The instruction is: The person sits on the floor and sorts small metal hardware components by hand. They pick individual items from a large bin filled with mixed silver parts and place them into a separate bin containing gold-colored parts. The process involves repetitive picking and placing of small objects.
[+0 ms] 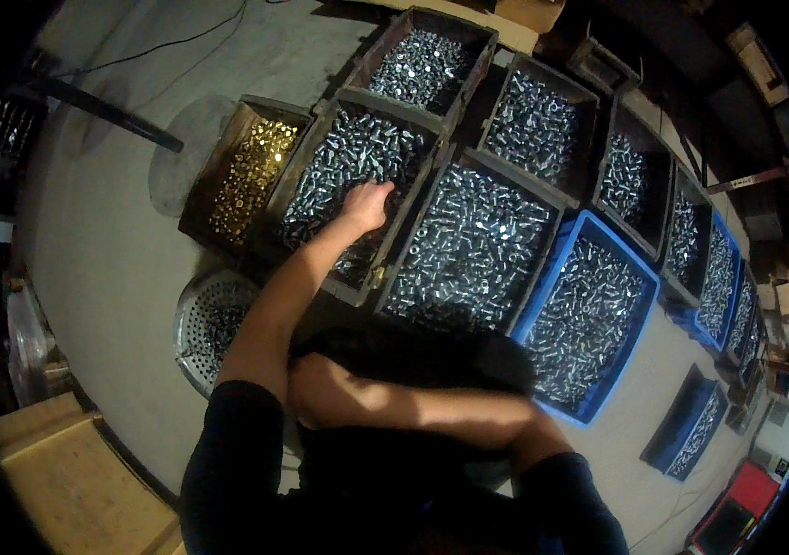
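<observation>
My left hand (366, 205) reaches forward into a dark wooden crate (410, 111) filled with silver bolts (339, 166). Its fingers curl down into the pile near the crate's right wall. My right forearm lies folded across my body below a dark mass of cloth (413, 356). My right hand (316, 400) ends beside my left upper arm, and its fingers are hidden, so I cannot tell whether it holds anything.
A crate of brass-coloured parts (246, 176) stands left of the bolt crate. More crates of silver hardware run to the right, some of them blue (639, 333). A perforated metal pan (205, 324) sits on the grey floor by my left arm. A cardboard box (71, 472) stands at lower left.
</observation>
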A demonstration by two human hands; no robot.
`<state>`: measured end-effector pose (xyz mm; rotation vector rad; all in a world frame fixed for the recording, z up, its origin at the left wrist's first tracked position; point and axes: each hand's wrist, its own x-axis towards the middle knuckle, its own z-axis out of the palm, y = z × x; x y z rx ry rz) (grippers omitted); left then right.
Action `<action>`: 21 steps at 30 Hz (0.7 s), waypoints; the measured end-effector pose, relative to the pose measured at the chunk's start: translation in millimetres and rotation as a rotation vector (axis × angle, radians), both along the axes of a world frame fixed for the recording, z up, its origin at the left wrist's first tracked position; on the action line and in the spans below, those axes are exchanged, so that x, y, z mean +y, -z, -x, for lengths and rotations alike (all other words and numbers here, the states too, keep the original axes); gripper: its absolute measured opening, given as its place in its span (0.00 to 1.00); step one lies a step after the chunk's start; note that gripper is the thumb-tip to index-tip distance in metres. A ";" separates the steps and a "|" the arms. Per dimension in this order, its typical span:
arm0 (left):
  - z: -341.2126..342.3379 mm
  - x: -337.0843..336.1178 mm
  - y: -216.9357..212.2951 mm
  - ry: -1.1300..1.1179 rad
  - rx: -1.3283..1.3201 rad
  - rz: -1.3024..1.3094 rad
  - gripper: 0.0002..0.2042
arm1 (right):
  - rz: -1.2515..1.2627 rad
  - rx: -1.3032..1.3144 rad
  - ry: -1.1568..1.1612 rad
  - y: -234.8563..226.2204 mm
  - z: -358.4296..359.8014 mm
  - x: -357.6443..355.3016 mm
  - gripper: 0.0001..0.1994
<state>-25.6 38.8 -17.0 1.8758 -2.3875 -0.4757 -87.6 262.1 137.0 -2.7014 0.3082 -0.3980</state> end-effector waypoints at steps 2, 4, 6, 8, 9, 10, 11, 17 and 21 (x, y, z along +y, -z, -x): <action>1.6 -3.9 -0.9 0.000 -0.036 -0.044 0.20 | -0.005 0.003 0.009 -1.4 1.8 -0.1 0.06; -0.5 -4.8 3.1 0.009 -0.001 0.006 0.18 | -0.010 0.025 0.013 -3.7 1.8 -1.1 0.06; -2.3 -5.9 0.4 -0.002 0.042 0.024 0.15 | -0.016 0.064 0.009 -5.5 1.0 -0.4 0.05; -3.7 -8.6 -9.1 -0.032 0.094 0.009 0.12 | -0.028 0.068 0.034 -4.8 1.2 0.2 0.04; -8.9 -7.5 -10.2 -0.047 0.146 0.070 0.09 | -0.034 0.067 0.040 -9.4 1.3 -1.0 0.04; -18.3 -4.8 -12.1 -0.032 0.227 0.105 0.09 | -0.103 0.126 -0.023 -14.1 0.2 -4.4 0.04; -30.3 -1.0 -14.8 -0.017 0.307 0.141 0.10 | -0.172 0.185 -0.088 -19.3 -1.9 -10.0 0.04; -149.9 98.3 -40.2 -0.375 0.589 0.137 0.13 | -0.274 0.219 -0.106 -17.4 -4.6 -10.4 0.04; -225.0 209.3 -32.7 -0.578 0.282 0.000 0.13 | -0.187 -0.036 -0.010 -3.6 1.1 -5.0 0.03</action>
